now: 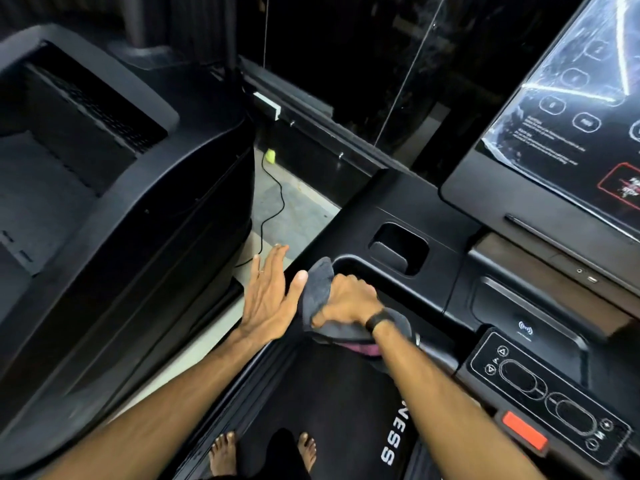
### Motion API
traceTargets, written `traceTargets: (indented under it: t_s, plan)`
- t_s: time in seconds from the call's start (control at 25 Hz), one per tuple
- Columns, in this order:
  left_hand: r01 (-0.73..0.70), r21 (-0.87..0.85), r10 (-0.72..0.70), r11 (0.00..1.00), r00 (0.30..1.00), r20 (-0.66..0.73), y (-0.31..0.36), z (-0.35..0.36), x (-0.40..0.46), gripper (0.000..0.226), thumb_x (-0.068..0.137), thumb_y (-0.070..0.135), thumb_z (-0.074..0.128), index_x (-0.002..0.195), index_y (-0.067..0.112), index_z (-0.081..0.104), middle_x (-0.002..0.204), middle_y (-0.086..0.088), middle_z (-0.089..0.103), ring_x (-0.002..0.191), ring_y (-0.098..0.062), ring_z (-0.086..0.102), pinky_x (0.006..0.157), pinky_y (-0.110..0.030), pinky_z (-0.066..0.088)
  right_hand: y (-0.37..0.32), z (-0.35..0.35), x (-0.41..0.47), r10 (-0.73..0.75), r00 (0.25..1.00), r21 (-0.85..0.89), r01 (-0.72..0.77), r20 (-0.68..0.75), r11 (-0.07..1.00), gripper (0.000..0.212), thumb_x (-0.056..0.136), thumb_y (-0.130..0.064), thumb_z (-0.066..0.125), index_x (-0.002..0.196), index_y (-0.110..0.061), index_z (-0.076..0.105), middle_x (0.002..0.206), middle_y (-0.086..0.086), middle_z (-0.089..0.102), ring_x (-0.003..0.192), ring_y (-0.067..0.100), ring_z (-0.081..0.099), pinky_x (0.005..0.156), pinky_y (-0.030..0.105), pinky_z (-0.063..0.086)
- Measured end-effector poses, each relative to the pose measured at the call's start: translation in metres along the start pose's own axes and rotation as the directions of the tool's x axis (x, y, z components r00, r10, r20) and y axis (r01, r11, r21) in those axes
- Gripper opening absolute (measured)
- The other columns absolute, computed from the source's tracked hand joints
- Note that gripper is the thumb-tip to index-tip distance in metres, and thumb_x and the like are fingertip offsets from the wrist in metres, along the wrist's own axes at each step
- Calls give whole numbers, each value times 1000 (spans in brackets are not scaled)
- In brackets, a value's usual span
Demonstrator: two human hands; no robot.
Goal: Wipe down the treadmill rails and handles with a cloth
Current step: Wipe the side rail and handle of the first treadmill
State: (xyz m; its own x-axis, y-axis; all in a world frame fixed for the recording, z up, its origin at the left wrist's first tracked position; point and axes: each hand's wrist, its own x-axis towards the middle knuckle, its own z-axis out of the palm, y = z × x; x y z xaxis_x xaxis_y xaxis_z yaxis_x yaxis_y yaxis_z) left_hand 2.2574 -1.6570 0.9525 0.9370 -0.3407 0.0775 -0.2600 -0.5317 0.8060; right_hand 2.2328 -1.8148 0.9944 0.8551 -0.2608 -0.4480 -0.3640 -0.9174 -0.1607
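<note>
Under right fingers (pixel 349 285), cloth (pixel 320 284)

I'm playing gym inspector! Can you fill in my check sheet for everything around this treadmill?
Surface: black treadmill belt with white lettering, bare feet on it.
Job's things: grey cloth pressed on the handle.
Clutter: nothing seen.
Hands: right hand grips the cloth; left hand flat, fingers straight.
Cables: black cable across the floor.
Surroundings: console screen, control panel, second machine at left.
</note>
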Motion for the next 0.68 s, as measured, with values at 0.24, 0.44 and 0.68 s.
traceTargets:
  t_s: [0.24,0.44,0.68]
  plan:
    - [-106,100,114,989,990,-82,-11,7,5,87,95,70,8,153,8,27,158,-9,35,148,-1,17,125,-36,0,4,19,-27,5,973,-194,-51,-232,980,79,59,-74,76,109,-15,59,105,5,68,96,30,68,77,37,50]
    - [-106,121,119,987,988,-98,-17,8,8,82,98,64,12,151,5,30,156,-10,38,147,-12,29,125,-35,-4,21,-9,-46,169,985,16,-168,-41,986,128,58,-101,43,154,-17,26,152,15,41,140,38,38,113,55,30]
    - [-97,92,107,991,988,-115,-17,8,10,84,97,66,11,150,5,32,155,-10,39,146,-13,32,124,-33,-4,15,-5,-28,-126,992,-192,125,5,973,122,58,-75,77,152,-19,21,148,5,43,131,29,48,104,42,40]
